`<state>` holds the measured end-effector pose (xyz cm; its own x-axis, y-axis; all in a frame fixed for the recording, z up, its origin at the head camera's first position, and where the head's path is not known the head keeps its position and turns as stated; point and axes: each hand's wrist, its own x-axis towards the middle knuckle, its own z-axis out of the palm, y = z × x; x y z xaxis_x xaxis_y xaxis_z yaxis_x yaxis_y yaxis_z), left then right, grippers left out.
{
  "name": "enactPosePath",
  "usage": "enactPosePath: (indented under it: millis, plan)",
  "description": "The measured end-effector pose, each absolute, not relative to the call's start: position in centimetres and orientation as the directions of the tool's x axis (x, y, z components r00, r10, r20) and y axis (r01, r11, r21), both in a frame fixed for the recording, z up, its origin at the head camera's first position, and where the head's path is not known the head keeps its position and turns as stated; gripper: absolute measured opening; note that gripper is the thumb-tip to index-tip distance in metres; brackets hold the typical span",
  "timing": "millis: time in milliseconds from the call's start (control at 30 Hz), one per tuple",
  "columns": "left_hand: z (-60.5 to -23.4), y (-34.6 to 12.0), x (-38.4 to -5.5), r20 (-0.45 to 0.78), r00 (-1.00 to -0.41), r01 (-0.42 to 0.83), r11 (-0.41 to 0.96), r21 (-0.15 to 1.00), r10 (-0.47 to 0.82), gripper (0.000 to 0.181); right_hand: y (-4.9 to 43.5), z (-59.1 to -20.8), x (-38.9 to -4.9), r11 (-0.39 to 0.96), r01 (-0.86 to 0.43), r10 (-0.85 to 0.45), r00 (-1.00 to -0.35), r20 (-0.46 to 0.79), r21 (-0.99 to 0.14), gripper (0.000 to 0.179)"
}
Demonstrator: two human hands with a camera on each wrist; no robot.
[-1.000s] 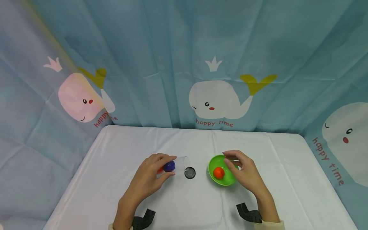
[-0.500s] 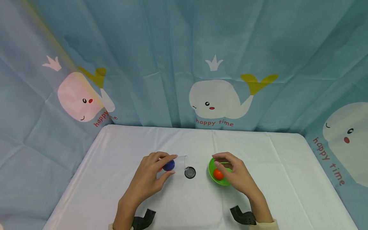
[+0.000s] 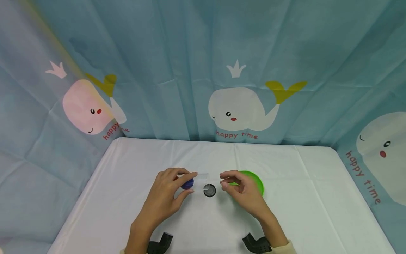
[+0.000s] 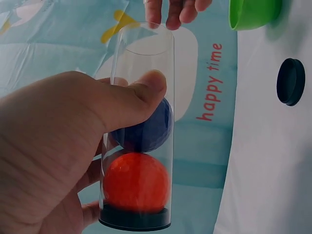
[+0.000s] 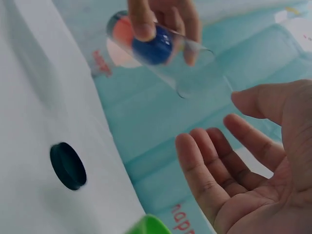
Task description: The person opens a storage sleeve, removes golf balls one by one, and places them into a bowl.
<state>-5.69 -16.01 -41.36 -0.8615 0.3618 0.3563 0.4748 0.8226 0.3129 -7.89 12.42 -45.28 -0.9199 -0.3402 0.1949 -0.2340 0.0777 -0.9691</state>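
My left hand [image 3: 166, 192] grips a clear plastic tube [image 4: 146, 61] between thumb and fingers, above the table. Inside, a blue ball [image 4: 148, 129] rests against an orange-red ball [image 4: 136, 180] at the end with the black base [image 4: 136, 219]. The tube's other end has no cap and points toward my right hand [image 3: 245, 195]. That hand hovers near the tube mouth, fingers loosely bent and holding nothing in the right wrist view. Behind it, partly covered, sits a green bowl [image 3: 257, 181]; its inside is mostly hidden in the head view.
A round black cap [image 3: 209, 191] lies on the white tablecloth [image 3: 311, 211], just below the tube mouth in the head view. A blue curtain [image 3: 174, 70] printed with whales hangs beyond the table's far edge.
My right hand has moved left from over the green bowl toward the tube mouth, now covering the orange ball seen in the bowl earlier. My left hand and the tube have barely shifted.
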Motion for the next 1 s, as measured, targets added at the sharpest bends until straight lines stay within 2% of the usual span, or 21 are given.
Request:
enactPosePath:
  millis: [667, 1000]
  plan:
    - [-40.6, -15.6, -5.4, 0.440, -0.801, 0.540, 0.808, 0.236, 0.407, 0.052, 10.1, -45.5, -7.5, -0.010, -0.094, -0.378, -0.921, 0.091, -0.996, 0.035]
    - [-40.6, -15.5, -5.2, 0.464, -0.788, 0.544, 0.811, 0.215, 0.405, 0.054, 9.6, -45.8, -7.4, -0.044, -0.083, -0.396, -0.914, 0.093, -0.996, 0.035]
